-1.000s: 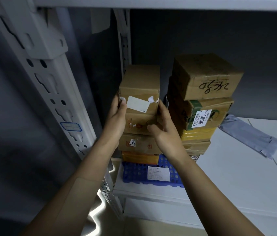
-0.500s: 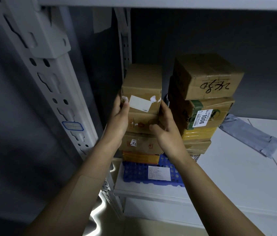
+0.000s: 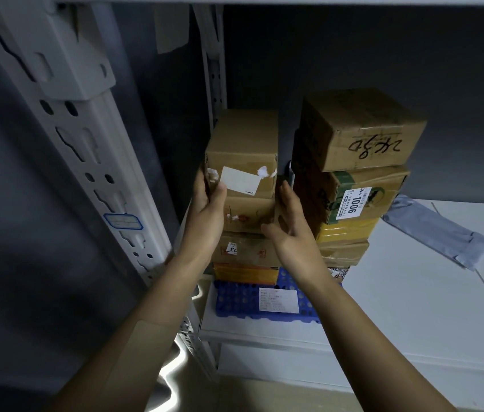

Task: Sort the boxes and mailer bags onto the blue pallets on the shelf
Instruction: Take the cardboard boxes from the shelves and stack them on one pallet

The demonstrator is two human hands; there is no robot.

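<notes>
Left hand point(image 3: 208, 209) pinches the top box point(image 3: 245, 138) at its 9 o'clock edge; right hand point(image 3: 289, 230), grip spread, presses at 3 o'clock.

Dim, blue-grey exposure with low contrast. The back wall point(image 3: 353, 55) falls almost to black, while the white shelf point(image 3: 413, 292) at right is the brightest broad surface. A hard white glare streaks the metal edge point(image 3: 172, 373) at lower left of centre. The top box point(image 3: 243, 138) and its neighbours render muddy brown with soft, smeared detail; its pale label point(image 3: 239, 181) shows no legible print. Wide-angle distortion bows the upright post point(image 3: 65, 185), and the left margin is dark and blurred.
</notes>
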